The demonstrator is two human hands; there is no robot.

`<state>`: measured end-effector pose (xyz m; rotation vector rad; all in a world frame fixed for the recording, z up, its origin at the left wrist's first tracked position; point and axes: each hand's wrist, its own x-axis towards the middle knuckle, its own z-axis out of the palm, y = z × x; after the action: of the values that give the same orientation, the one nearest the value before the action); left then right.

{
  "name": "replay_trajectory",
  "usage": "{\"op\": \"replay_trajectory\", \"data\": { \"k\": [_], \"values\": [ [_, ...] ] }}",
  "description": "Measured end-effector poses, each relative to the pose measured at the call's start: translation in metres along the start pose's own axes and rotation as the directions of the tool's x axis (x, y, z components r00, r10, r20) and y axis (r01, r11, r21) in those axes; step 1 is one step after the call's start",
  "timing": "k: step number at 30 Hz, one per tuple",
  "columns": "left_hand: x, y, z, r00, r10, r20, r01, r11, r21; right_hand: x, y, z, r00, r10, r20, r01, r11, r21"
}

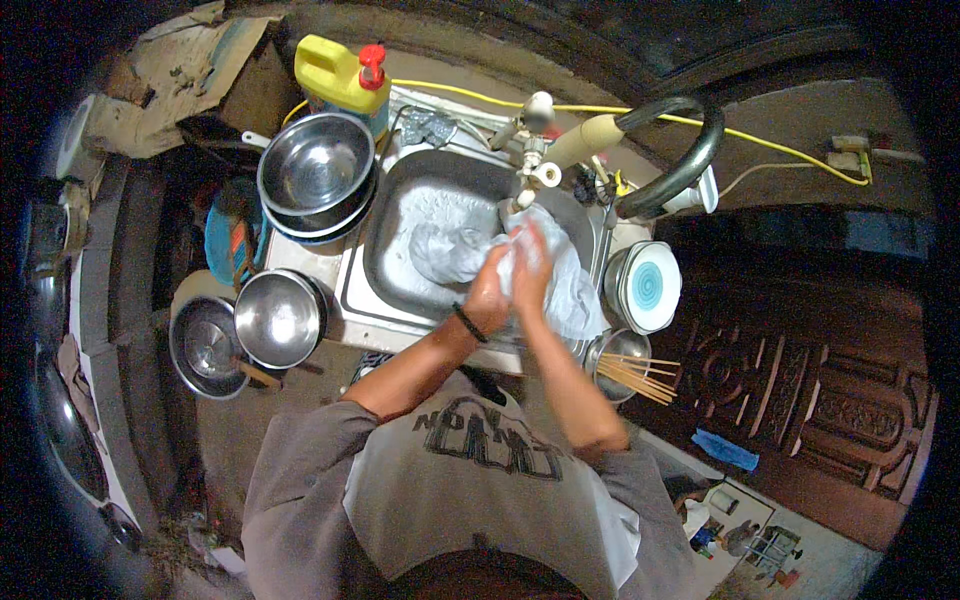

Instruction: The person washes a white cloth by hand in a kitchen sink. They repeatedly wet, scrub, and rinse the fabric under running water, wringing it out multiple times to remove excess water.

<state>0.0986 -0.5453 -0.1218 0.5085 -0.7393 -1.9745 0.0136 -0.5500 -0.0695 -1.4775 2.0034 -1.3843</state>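
Note:
A wet, pale cloth [571,289] is bunched under the tap [526,196]. Part of it spreads to the left inside the metal sink [480,166], and another part drapes over the sink's right side. My left hand [487,292], with a dark band at the wrist, grips the cloth from the left. Close against it, my right hand [531,262] holds the same cloth from the right; its fingers are slightly blurred. Both hands are just below the tap's spout. Whitish water or suds lie on the sink bottom.
Stacked steel bowls [319,165] and a yellow jug with a red pump [341,71] stand left of the sink. Another steel bowl [276,319] is lower left. On the right are stacked plates [651,286] and a metal container [622,349] holding wooden chopsticks [637,379]. A thick dark hose [694,180] arches above.

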Motion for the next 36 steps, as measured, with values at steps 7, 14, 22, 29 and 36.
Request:
{"op": "replay_trajectory", "data": {
  "k": [7, 14, 22, 29, 36],
  "values": [
    [-0.011, 0.026, 0.022, 0.971, 0.190, 0.144, -0.235, 0.861, 0.451, 0.020, -0.024, -0.006, 0.961, 0.278, 0.003, -0.278, 0.958, 0.074],
    [0.001, 0.021, -0.004, 0.968, -0.222, -0.121, 0.212, 0.973, -0.088, -0.029, -0.025, 0.014, 0.993, -0.046, 0.109, 0.028, 0.987, 0.161],
    [0.029, 0.027, 0.006, 0.925, -0.281, -0.255, 0.114, 0.847, -0.519, -0.060, -0.012, 0.006, 0.993, -0.056, 0.107, 0.051, 0.997, 0.050],
    [-0.004, -0.033, -0.010, 0.973, -0.229, -0.015, 0.228, 0.972, -0.061, -0.004, -0.004, -0.006, 0.986, 0.157, 0.049, -0.163, 0.976, 0.144],
    [-0.013, 0.005, 0.020, 0.937, -0.343, -0.068, 0.290, 0.871, -0.396, 0.000, -0.007, 0.003, 0.991, 0.126, 0.054, -0.127, 0.992, 0.016]
  ]
}}
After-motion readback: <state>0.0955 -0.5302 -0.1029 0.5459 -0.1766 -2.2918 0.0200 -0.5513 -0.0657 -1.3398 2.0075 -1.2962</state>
